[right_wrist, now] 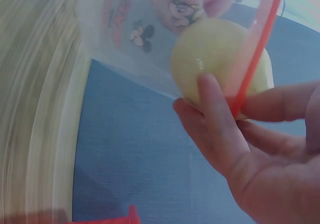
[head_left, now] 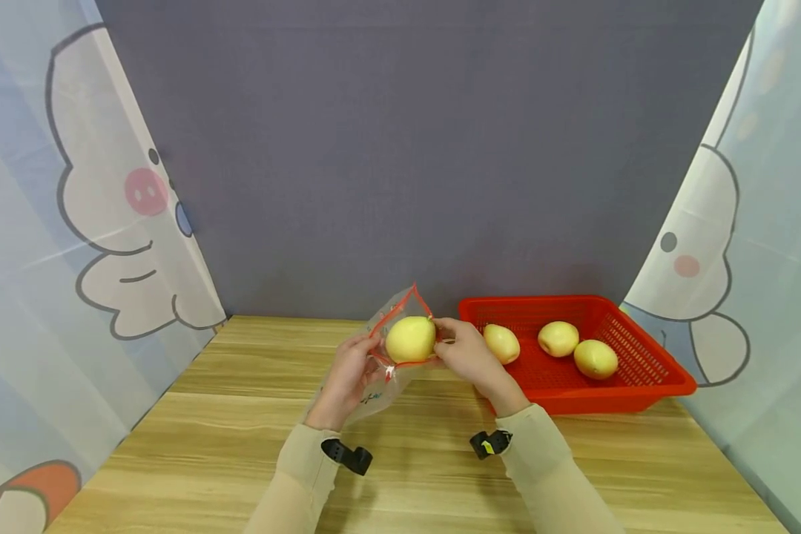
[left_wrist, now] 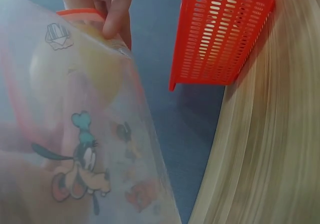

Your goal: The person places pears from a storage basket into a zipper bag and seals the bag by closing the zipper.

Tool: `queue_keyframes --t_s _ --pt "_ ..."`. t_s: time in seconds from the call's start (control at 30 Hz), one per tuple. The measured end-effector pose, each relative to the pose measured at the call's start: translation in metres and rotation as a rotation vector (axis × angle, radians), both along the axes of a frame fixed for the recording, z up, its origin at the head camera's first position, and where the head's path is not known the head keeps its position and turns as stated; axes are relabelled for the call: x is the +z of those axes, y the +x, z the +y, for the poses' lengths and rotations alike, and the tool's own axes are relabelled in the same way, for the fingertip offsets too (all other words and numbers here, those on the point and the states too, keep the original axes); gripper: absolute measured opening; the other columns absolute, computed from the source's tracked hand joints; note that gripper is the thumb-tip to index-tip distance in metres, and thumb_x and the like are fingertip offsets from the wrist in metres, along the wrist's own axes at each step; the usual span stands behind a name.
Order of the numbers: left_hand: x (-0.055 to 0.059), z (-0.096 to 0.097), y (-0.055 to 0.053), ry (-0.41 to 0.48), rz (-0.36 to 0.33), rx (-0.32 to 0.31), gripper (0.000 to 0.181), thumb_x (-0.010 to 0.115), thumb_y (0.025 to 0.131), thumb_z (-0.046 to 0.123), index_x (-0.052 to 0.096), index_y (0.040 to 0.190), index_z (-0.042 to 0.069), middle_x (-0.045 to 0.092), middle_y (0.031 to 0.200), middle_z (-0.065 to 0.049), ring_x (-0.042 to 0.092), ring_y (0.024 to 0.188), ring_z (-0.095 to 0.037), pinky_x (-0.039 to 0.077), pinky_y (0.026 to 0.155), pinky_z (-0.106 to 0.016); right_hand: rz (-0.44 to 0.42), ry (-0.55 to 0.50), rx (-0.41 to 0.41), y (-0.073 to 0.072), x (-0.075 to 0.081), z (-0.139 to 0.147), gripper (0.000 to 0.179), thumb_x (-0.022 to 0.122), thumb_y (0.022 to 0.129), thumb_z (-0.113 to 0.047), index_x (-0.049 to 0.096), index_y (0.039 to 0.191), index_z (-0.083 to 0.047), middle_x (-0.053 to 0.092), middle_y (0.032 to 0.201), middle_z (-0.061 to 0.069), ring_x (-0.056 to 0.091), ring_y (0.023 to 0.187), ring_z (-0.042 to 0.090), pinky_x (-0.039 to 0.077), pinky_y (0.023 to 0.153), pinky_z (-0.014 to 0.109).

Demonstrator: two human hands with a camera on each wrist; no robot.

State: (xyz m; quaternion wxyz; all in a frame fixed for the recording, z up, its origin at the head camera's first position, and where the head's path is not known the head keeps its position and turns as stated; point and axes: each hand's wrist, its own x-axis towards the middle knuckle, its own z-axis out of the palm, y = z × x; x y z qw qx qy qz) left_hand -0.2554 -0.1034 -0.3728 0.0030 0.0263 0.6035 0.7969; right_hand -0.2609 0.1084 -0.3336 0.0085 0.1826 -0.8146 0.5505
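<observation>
A clear plastic zip bag (head_left: 374, 397) with a red rim and cartoon prints is held up above the table, its mouth spread open. A yellow fruit (head_left: 410, 339), probably a pear, sits in the bag's mouth. My left hand (head_left: 348, 374) grips the bag's left rim, thumb near the fruit. On the other side, my right hand (head_left: 470, 354) pinches the red rim, its fingers close against the fruit (right_wrist: 215, 59) in the right wrist view. The bag (left_wrist: 100, 149) blurs the left hand in the left wrist view.
A red slotted plastic basket (head_left: 641, 400) stands at the right of the wooden table (head_left: 213, 445). Inside it lie three more yellow fruits (head_left: 595, 360). A dark grey cloth (head_left: 400, 148) hangs behind, with cartoon-print curtains (head_left: 27, 222) on both sides.
</observation>
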Motion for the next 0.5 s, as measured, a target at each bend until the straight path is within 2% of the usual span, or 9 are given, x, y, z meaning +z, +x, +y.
queue_keyframes --t_s 0.1,0.2,0.33,0.5 --pt "0.0000 0.0003 0.0008 -0.031 0.014 0.016 0.019 0.054 0.106 0.017 0.064 0.096 0.004 0.061 0.081 -0.003 0.056 0.064 -0.012 0.052 0.058 -0.025 0.094 0.085 -0.100 -0.0022 -0.0016 0.0000 0.045 0.058 0.088 0.006 0.061 0.133 0.008 0.069 0.112 0.020 0.069 0.094 0.028 0.058 0.072 0.032" --pt "0.0005 0.0008 0.0011 -0.050 0.024 0.041 0.018 0.055 0.105 0.015 0.065 0.097 0.002 0.062 0.080 -0.004 0.056 0.063 -0.012 0.052 0.057 -0.024 0.157 0.133 -0.159 -0.0038 -0.0023 -0.0004 0.039 0.061 0.087 0.005 0.067 0.125 0.007 0.072 0.102 0.017 0.069 0.090 0.027 0.056 0.068 0.032" --pt "0.0028 0.0004 0.0018 -0.070 0.025 0.068 0.018 0.055 0.104 0.011 0.065 0.098 -0.002 0.063 0.081 -0.007 0.057 0.061 -0.014 0.051 0.054 -0.024 0.186 0.145 -0.201 -0.0052 -0.0017 -0.0008 0.032 0.063 0.087 0.004 0.071 0.118 0.007 0.073 0.095 0.015 0.069 0.084 0.026 0.054 0.064 0.029" --pt "0.0092 -0.0052 0.0022 -0.077 0.020 0.122 0.020 0.055 0.103 0.008 0.061 0.103 -0.010 0.064 0.091 -0.013 0.063 0.068 -0.016 0.059 0.061 -0.027 0.182 0.144 -0.237 -0.0059 0.0000 0.0006 0.030 0.062 0.088 0.002 0.073 0.117 0.003 0.072 0.093 0.012 0.068 0.075 0.020 0.049 0.058 0.027"
